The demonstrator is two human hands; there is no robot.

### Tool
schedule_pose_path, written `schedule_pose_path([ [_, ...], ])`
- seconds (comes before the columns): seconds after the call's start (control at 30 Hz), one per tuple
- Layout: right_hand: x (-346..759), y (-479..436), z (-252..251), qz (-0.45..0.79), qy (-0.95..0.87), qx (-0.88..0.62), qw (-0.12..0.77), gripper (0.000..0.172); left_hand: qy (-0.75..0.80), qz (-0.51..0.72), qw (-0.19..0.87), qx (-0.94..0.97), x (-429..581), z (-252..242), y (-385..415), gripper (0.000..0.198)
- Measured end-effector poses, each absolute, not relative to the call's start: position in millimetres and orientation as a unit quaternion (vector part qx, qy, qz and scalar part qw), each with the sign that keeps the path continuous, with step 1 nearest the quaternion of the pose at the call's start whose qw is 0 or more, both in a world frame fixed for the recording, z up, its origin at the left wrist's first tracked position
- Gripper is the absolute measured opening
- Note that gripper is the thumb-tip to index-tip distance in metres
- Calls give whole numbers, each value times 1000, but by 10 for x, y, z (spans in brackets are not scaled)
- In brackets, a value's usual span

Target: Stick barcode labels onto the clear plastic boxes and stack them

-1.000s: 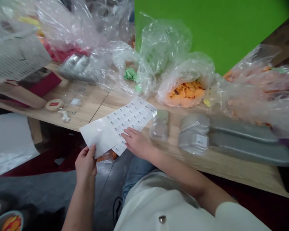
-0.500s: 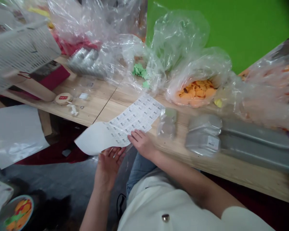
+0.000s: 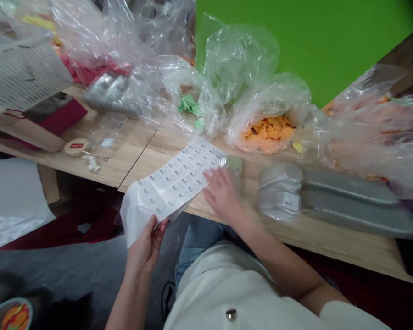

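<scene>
My left hand [image 3: 145,247] grips the near end of a white sheet of small printed labels [image 3: 174,181], which hangs off the front edge of the wooden table [image 3: 131,153]. My right hand [image 3: 223,193] is smeared by motion; it lies over the table just right of the sheet, next to a small clear plastic box [image 3: 234,165]. Its fingers are too blurred to read. A stack of clear plastic boxes [image 3: 280,192], one bearing a label, stands to its right.
Clear bags crowd the table's back: one with orange pieces [image 3: 268,130], one with green pieces [image 3: 189,106], one with red pieces [image 3: 86,73]. Grey trays [image 3: 351,201] lie at the right. A round wooden disc [image 3: 76,147] and a white basket [image 3: 17,82] are at the left.
My right hand has slid from the sheet's near corner to the right, towards the small clear box. My left hand has shifted along the sheet's near end and holds it lower.
</scene>
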State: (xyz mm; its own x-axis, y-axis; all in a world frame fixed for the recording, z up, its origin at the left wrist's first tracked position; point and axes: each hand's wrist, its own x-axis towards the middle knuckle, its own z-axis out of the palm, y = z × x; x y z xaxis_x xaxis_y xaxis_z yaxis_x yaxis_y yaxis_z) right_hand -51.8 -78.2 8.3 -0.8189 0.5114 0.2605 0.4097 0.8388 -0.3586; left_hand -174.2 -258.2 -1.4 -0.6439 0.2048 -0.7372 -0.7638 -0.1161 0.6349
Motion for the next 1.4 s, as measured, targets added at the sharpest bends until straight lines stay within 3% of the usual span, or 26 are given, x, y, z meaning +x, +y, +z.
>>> schedule_pose_path([
  [0.13, -261, -757, 115, 126, -921, -330, 166, 40, 549, 722, 342, -245, -1659, 35, -2463, 15],
  [0.27, -323, -1080, 190, 201, -911, -274, 235, 28, 519, 731, 383, -225, -1538, 52, -2337, 15],
  [0.37, -500, -1265, 222, 297, -905, -201, 229, 21, 493, 734, 425, -195, -1494, 88, -2265, 15],
  [0.8, -704, -1174, 97, 358, -888, -190, 219, 18, 515, 722, 433, -160, -1502, 105, -2139, 11],
  [0.97, -691, -821, 217, 382, -799, -330, 328, 19, 525, 713, 425, -189, -1588, 46, -2110, 9],
  [1.1, -453, -592, 361, 270, -778, -384, 418, 23, 457, 633, 602, -166, -1651, 164, -2149, 49],
  [1.2, -214, -702, 352, 169, -880, -242, 373, 25, 410, 556, 716, -102, -1572, 328, -2131, 69],
  [1.3, -43, -913, 290, 179, -922, -128, 318, 29, 478, 590, 650, -29, -1437, 430, -2023, 46],
  [1.4, 29, -1010, 291, 315, -881, -183, 303, 34, 553, 600, 576, 39, -1329, 458, -1895, 24],
])
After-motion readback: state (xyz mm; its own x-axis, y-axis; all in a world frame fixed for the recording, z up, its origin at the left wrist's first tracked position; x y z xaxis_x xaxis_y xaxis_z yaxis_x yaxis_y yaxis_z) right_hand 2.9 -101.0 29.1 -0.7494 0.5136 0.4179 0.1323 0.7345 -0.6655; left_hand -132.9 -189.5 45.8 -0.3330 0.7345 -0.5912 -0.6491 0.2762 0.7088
